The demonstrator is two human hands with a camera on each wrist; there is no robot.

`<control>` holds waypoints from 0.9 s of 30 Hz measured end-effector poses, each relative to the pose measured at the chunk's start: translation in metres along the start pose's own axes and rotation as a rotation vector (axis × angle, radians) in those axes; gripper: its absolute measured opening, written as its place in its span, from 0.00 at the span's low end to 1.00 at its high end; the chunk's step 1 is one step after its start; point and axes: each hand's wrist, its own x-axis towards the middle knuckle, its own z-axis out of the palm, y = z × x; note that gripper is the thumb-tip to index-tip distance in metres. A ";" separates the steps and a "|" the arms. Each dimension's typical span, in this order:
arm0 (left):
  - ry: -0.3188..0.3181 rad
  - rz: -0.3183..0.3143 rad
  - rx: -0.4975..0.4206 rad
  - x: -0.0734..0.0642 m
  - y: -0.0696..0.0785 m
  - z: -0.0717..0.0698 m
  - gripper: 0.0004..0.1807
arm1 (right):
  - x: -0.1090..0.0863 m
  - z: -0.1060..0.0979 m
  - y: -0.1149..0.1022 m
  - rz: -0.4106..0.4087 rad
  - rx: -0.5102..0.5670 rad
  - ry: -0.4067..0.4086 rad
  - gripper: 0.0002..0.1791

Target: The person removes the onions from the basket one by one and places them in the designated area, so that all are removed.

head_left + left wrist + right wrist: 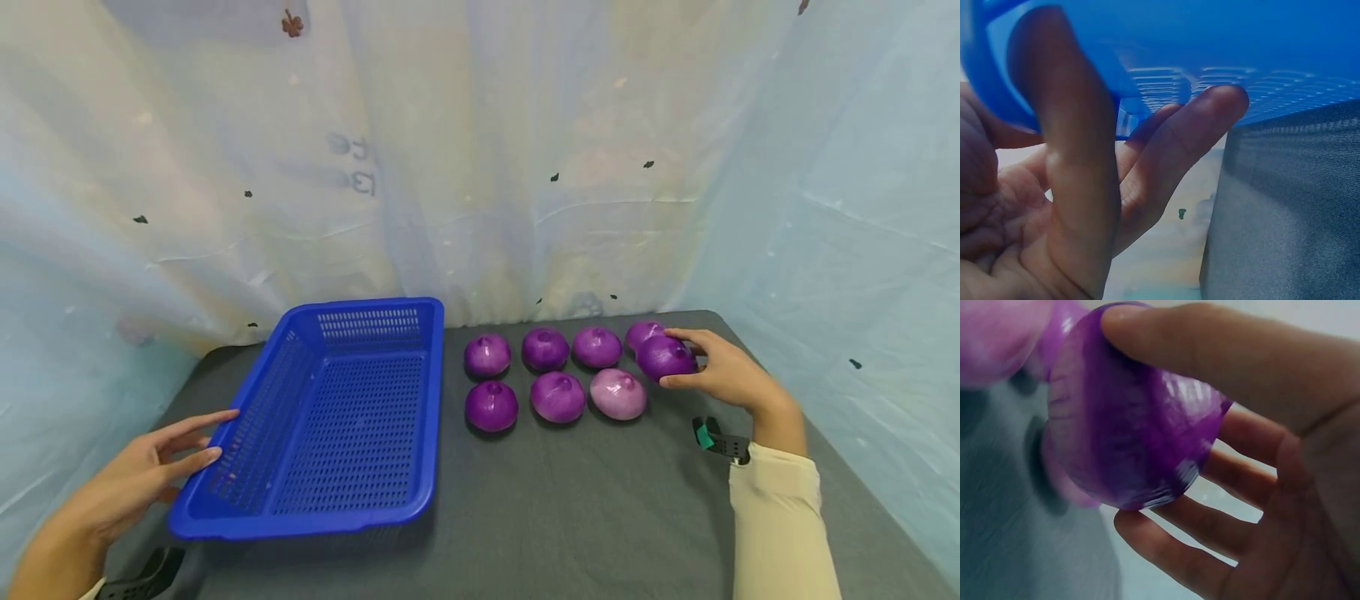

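Observation:
My left hand grips the left rim of a blue plastic basket, with fingers over the rim and others against its slotted outer side in the left wrist view. The basket has nothing in it. At the right end of the table my right hand holds a shiny purple onion between thumb and fingers. In the right wrist view the thumb lies across this onion and the fingertips reach its far side. Behind it, another purple onion is partly hidden.
Several more purple onions stand in two rows between basket and right hand, among them a paler one at the front right. A dark grey cloth covers the table. A pale curtain hangs behind and at both sides.

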 end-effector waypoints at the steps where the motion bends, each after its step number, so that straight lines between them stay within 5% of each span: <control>1: -0.002 0.001 -0.003 0.000 0.000 0.000 0.26 | 0.001 0.002 0.005 0.005 0.001 -0.007 0.49; 15: -0.016 0.063 0.027 0.003 0.001 -0.001 0.27 | 0.006 0.017 0.044 0.028 0.032 -0.090 0.48; 27: 0.052 0.081 0.231 0.003 0.007 0.003 0.38 | -0.001 0.013 0.044 0.016 0.023 -0.083 0.49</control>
